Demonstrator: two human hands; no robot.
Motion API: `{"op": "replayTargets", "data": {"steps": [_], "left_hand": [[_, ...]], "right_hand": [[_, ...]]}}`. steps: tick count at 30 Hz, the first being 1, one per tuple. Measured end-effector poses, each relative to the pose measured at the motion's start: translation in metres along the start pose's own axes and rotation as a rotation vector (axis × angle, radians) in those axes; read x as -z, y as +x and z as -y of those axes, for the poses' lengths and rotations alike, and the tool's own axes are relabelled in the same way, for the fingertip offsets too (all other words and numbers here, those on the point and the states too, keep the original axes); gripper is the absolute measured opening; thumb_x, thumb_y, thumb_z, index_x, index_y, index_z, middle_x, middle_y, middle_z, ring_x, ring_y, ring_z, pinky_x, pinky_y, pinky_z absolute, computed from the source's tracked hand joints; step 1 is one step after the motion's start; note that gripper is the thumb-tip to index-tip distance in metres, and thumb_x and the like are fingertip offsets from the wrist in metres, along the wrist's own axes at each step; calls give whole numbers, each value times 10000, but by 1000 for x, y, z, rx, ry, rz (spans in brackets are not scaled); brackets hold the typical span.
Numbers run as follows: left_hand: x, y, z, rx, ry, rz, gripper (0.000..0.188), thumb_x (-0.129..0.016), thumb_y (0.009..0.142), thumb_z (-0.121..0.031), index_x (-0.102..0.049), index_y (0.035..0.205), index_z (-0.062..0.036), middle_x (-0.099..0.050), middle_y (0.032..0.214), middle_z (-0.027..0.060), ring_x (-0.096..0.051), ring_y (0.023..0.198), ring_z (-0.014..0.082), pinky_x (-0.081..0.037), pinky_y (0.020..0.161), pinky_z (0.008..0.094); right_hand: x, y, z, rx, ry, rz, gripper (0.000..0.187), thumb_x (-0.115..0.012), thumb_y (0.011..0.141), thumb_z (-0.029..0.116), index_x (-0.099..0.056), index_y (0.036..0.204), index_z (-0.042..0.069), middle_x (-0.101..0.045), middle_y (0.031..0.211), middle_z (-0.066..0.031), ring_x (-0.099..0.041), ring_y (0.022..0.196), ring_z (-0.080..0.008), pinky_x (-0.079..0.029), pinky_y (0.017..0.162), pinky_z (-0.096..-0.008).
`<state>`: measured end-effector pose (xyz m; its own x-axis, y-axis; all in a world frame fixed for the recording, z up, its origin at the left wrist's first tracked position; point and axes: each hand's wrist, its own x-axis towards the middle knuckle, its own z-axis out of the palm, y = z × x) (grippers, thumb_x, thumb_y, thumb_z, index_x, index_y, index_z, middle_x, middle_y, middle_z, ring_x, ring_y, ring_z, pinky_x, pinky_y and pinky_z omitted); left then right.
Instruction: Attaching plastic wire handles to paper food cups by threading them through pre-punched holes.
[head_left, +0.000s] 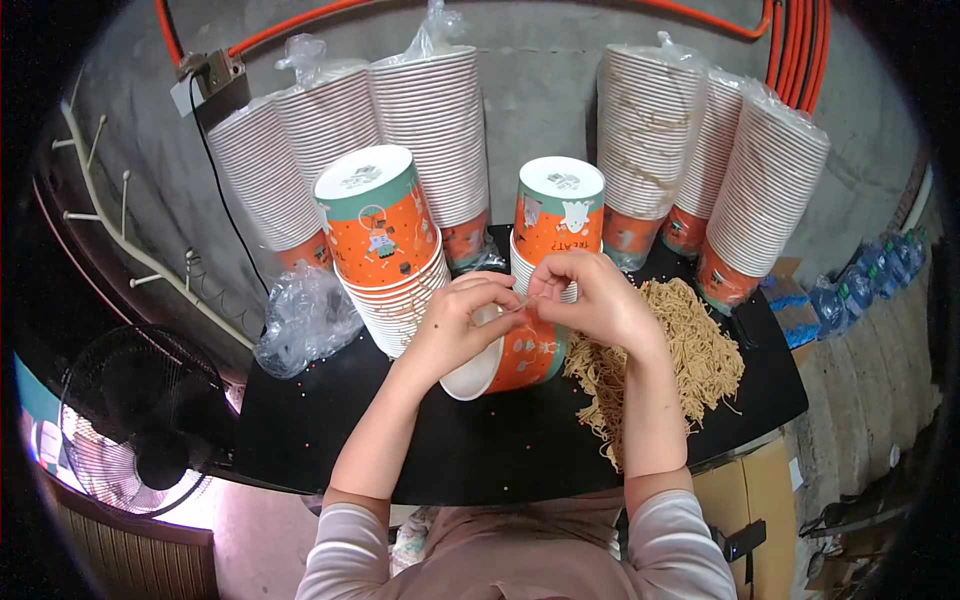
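My left hand and my right hand meet in front of me, fingertips pinched close together. Between them shows a short piece of thin tan cord, partly hidden by the fingers. Just under the hands, an orange and green printed paper bucket lies on its side, its white rim toward the left. To the right, a loose heap of tan cords spreads beneath and beside my right forearm.
Upside-down bucket stacks stand behind my hands, one at left and one at centre. Wrapped bucket stacks line the back on both sides. Crumpled plastic lies left on the black table. A fan stands further left.
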<state>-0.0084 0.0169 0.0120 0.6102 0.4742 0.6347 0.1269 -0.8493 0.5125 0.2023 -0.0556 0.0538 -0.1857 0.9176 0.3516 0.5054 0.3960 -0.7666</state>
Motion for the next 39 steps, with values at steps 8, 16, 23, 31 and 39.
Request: {"op": "replayTargets", "data": {"steps": [8,16,23,31,39], "left_hand": [[10,-1,0,-3,-42,-65,130,-808,800,-51,-759,918,-28,-759,919,80,-726,1005,250,-577,864,360],[21,-5,-12,266,-290,-33,85,-764,885,-38,-729,943,13,-741,881,66,-722,826,102,-572,718,237],[27,-8,-24,343,-690,-57,102,-662,988,-78,-598,1004,-1,-661,820,4,-630,692,43,-502,638,187],[32,-11,-28,345,-755,-72,75,-649,996,-85,-594,1000,-34,-612,787,-31,-535,629,6,-420,573,171],[38,-11,-32,310,-722,-87,88,-675,980,-89,-616,1002,-28,-633,807,-50,-557,686,-27,-417,603,151]], "right_hand": [[1,1,2,35,-30,-20,101,-688,779,8,-648,862,-32,-663,747,-29,-612,706,-82,-495,670,-255],[-2,1,3,119,22,-61,106,-696,777,15,-658,868,-23,-677,799,-55,-645,748,-126,-526,707,-280],[-20,9,-4,187,206,-16,114,-723,836,10,-665,931,-12,-680,896,-31,-644,842,-111,-531,793,-286],[-22,9,8,134,274,70,130,-754,857,37,-711,978,15,-697,914,-9,-636,911,-96,-501,859,-271],[-27,9,4,217,184,17,94,-784,843,70,-727,910,35,-684,841,-18,-618,793,-103,-492,751,-269]]}}
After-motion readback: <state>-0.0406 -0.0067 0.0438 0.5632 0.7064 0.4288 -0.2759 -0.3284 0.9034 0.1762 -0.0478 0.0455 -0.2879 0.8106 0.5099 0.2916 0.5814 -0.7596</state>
